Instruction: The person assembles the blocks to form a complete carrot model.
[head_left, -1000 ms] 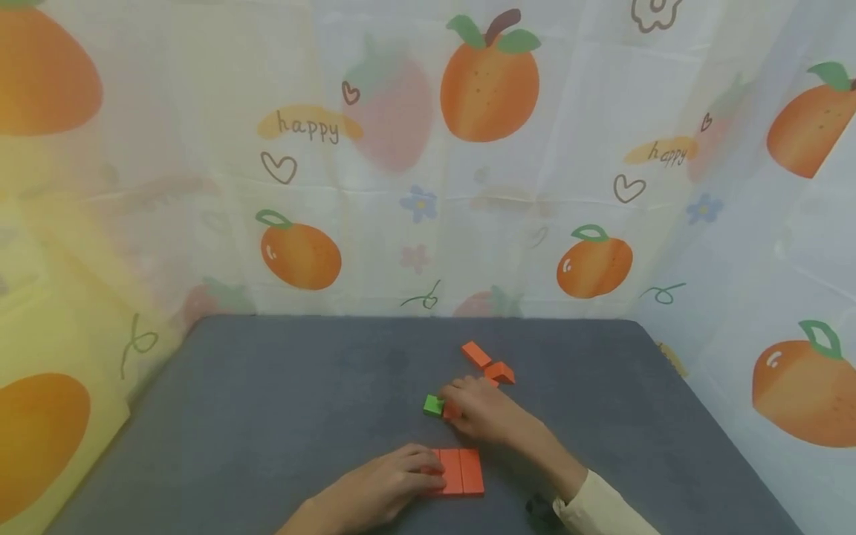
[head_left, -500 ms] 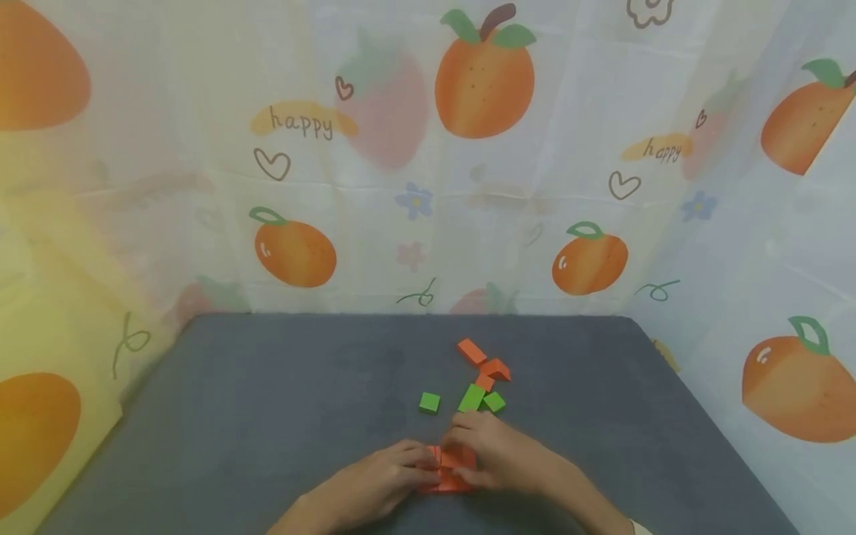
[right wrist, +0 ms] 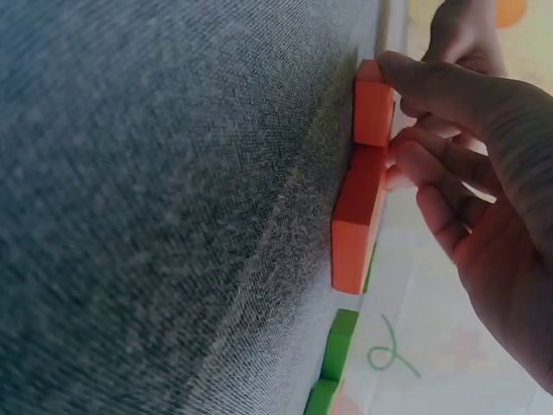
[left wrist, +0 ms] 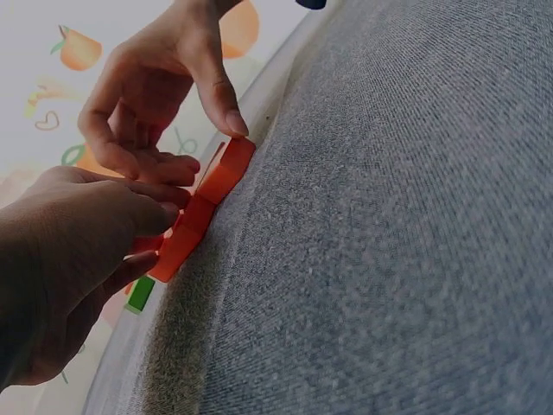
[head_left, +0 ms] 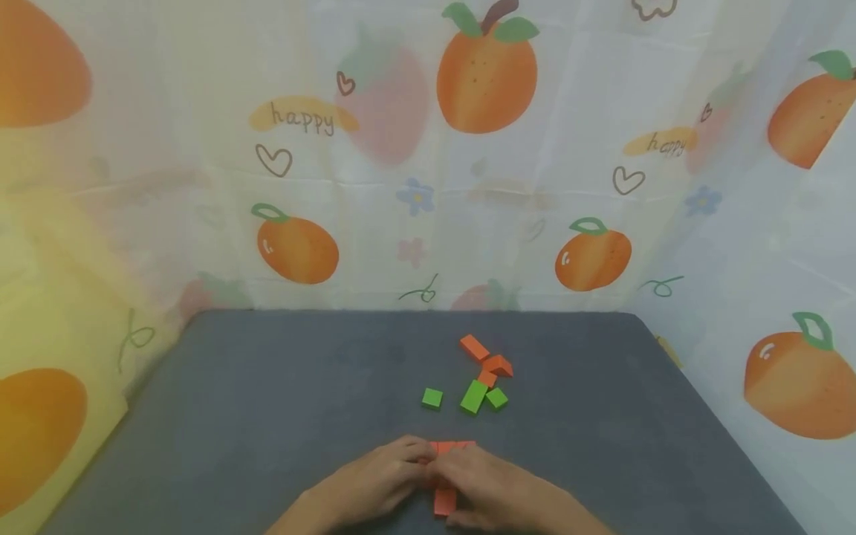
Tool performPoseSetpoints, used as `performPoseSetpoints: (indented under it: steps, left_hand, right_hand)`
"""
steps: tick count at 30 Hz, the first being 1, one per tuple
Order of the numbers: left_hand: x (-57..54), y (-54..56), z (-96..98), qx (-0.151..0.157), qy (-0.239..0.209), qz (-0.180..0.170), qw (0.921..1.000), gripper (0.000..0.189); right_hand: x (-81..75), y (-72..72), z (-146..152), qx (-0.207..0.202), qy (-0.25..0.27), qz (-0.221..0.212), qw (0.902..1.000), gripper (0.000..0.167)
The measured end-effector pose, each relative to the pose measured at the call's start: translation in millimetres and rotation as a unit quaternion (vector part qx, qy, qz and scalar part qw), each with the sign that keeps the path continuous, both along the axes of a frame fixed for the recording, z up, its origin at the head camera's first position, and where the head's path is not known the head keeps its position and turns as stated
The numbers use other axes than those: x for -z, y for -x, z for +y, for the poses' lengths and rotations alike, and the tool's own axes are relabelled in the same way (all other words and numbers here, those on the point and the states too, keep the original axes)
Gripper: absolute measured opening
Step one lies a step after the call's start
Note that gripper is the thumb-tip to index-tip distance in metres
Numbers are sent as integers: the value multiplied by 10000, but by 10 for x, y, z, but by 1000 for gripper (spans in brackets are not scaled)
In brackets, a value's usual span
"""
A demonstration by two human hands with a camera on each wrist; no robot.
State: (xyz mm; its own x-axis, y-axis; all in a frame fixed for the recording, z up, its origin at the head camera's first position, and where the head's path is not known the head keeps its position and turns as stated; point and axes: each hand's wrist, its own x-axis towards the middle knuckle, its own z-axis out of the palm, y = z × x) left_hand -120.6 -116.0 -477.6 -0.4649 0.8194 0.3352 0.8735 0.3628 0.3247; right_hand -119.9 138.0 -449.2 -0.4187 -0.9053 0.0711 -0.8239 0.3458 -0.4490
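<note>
Several flat orange blocks [head_left: 455, 446] lie side by side on the table, largely covered by both hands in the head view. My right hand [head_left: 498, 483] pinches an orange block [head_left: 444, 503] at the near side of this group. The right wrist view shows the thumb on the end of that block [right wrist: 373, 112], in line with the other orange pieces [right wrist: 356, 225]. My left hand [head_left: 374, 479] rests its fairly straight fingers on the group's left side. In the left wrist view, those fingertips [left wrist: 168, 216] touch the orange blocks [left wrist: 194, 220].
Farther back on the grey table [head_left: 267, 401] are a green square block [head_left: 432, 399], a green oblong block [head_left: 474, 397] and another green block [head_left: 497, 399]. Behind them lie an orange bar [head_left: 474, 347], an orange triangular block [head_left: 498, 365] and a small orange block [head_left: 487, 378]. A fruit-print curtain [head_left: 374, 245] surrounds the table.
My right hand has brought an orange block from beside the green ones toward me, over the group, to its near side. My left hand has stayed at the group's left.
</note>
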Motion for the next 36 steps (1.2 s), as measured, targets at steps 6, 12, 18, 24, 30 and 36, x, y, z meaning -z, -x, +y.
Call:
performPoseSetpoints:
  steps: [6,12,18,24,30,36]
  left_hand:
    - [-3,11,5,79,195,148,9997,25]
    - [-15,13,14,131,249,180,9994,31]
    - [-16,6,7,100,158,33,9998,33]
    - [1,-7,4,131,127,-47,9998,34]
    - [14,-13,10,3,-85,-249,9997,30]
    - [22,-14,16,-23,-69,-179,9998,28]
  right_hand:
    - [8,55,19,295,-95,250,9992,53]
    - [5,76,46,326,15,331,9989,57]
    - [-2,77,43,326,5,241,9992,59]
    - [5,63,47,320,8,178,9993,58]
    - [6,59,44,301,82,272,9991,57]
    - [26,58,38,258,153,456,9985,55]
